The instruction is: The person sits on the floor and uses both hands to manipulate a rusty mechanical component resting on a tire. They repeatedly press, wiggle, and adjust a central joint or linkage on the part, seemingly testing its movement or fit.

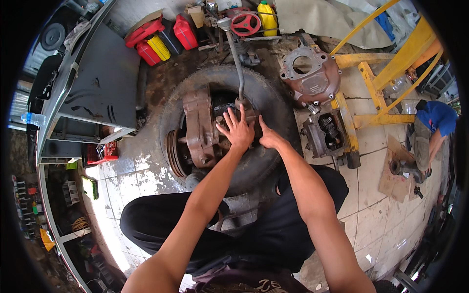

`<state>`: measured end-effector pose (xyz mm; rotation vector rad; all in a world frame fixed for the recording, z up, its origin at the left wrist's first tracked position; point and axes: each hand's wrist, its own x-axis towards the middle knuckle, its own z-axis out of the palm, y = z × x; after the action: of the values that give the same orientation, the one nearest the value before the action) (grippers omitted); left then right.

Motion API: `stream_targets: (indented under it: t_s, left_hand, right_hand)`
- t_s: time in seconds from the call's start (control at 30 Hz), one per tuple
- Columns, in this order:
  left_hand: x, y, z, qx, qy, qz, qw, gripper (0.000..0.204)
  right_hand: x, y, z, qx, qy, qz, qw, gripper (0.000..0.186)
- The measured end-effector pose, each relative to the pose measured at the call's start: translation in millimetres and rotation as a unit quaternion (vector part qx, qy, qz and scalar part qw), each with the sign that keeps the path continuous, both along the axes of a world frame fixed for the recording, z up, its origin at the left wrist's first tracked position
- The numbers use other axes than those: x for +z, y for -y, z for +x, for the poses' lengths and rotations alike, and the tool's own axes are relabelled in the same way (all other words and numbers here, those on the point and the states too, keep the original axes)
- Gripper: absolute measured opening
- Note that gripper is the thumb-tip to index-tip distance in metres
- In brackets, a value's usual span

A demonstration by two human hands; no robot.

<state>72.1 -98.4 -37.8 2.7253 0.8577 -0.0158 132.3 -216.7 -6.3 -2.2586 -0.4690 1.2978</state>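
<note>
A rusty brown gearbox housing point(198, 127) with a long grey lever point(237, 63) rests on a large black tire point(181, 85). My left hand point(237, 132) lies on the housing just below the lever's base, fingers spread and holding nothing. At the housing's right side, my right hand point(271, 137) is bent against it, its fingertips partly hidden. A grooved pulley point(174, 154) shows at the housing's left end.
Right: flanged casing point(317, 80), opened housing point(312, 136), yellow frame point(369, 119), and a person in blue point(435, 117) near a metal part point(408, 168) on cardboard. Left: grey metal cabinet point(97, 83) and red crate point(100, 156). Behind: several jerrycans point(183, 31).
</note>
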Motion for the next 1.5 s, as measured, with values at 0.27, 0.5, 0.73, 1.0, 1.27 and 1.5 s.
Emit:
stream_targets:
  t_s: [0.27,0.5,0.73,1.0,1.27,1.5]
  left_hand:
    - [-18,-5,-6,0.015,0.003,0.025,1.0,0.081]
    - [-11,11,-12,-0.003,0.003,0.001,1.0,0.085]
    - [2,3,-8,0.022,-0.022,-0.082,0.996,0.083]
    - [5,-10,-1,0.03,-0.058,-0.114,0.991,0.092]
    - [1,-10,3,0.077,-0.03,-0.136,0.987,0.086]
    - [-3,-10,-1,0.062,-0.024,-0.098,0.993,0.09]
  right_hand:
    - [6,-13,-7,-0.05,-0.025,0.052,0.997,0.103]
    - [-40,-1,8,-0.066,0.013,0.079,0.995,0.101]
    - [-25,-4,4,-0.037,0.044,0.036,0.998,0.104]
    - [9,-8,3,-0.056,-0.024,0.024,0.998,0.101]
    - [-4,-5,-2,-0.046,0.004,0.033,0.998,0.101]
    - [2,-8,-1,-0.015,0.009,0.005,1.0,0.102]
